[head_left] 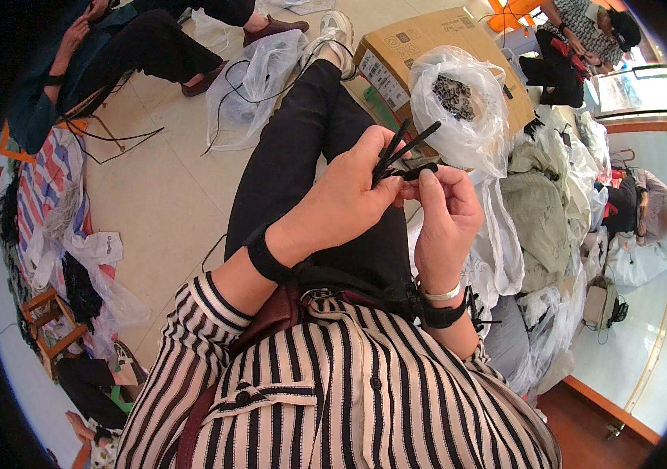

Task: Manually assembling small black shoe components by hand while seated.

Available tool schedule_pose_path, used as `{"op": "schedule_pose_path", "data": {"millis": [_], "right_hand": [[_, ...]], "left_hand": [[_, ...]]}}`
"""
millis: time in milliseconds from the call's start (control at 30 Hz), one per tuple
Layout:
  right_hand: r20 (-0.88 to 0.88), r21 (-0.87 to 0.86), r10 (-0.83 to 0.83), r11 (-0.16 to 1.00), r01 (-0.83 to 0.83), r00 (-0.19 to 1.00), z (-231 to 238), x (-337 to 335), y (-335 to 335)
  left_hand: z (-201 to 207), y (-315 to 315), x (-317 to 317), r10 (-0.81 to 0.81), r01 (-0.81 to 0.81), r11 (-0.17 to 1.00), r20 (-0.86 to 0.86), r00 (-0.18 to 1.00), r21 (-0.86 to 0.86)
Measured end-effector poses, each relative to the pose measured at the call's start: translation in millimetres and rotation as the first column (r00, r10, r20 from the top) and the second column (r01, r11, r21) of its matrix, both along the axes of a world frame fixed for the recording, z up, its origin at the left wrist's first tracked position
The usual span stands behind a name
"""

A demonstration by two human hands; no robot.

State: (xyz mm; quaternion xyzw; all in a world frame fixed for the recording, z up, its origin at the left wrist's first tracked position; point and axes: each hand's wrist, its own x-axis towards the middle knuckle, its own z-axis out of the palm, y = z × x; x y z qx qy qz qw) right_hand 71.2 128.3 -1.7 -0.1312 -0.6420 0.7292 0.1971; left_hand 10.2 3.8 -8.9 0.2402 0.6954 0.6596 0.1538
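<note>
Thin black cords (419,141) rise in a few stiff ends from my left hand (345,187), whose fingers are closed round them above my lap. Close against it, my right hand (449,219) pinches a small dark piece (421,170) between thumb and forefinger, where it meets the cords. The fingers hide most of that join, so I cannot tell how the two are connected. Just beyond my hands sits a clear plastic bag (484,148) holding many small dark metallic-looking parts (455,98).
The bag rests on a brown cardboard box (384,51). Another plastic bag (255,90) and a black cord lie on the tiled floor (185,168). Garments and bags pile up on the right, including an olive cloth (537,219). People sit nearby; a small wooden stool (52,324) is at left.
</note>
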Motion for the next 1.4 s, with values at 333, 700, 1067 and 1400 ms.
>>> {"op": "schedule_pose_path", "data": {"millis": [333, 700, 1067, 1400], "right_hand": [[-0.043, 0.132, -0.023, 0.991, 0.029, 0.999, -0.9, 2.7, -3.2], [-0.251, 0.763, -0.006, 0.614, 0.201, 0.968, -8.3, 2.5, -11.3], [-0.284, 0.712, 0.026, 0.675, 0.193, 0.958, -18.7, 3.3, -9.1], [-0.339, 0.766, 0.051, 0.595, 0.244, 0.939, -19.8, 4.4, -7.5]], "left_hand": [[0.7, -1.0, -0.5, -0.082, 0.061, 0.992, 0.196, 0.977, 0.111], [-3.5, 1.7, 2.7, 0.086, -0.101, 0.984, -0.109, 0.990, -0.144], [-0.1, 2.6, 0.8, 0.052, -0.074, 0.994, 0.244, 0.968, 0.085], [12.5, -6.4, -4.6, -0.165, -0.025, 0.940, 0.517, 0.840, 0.340]]}}
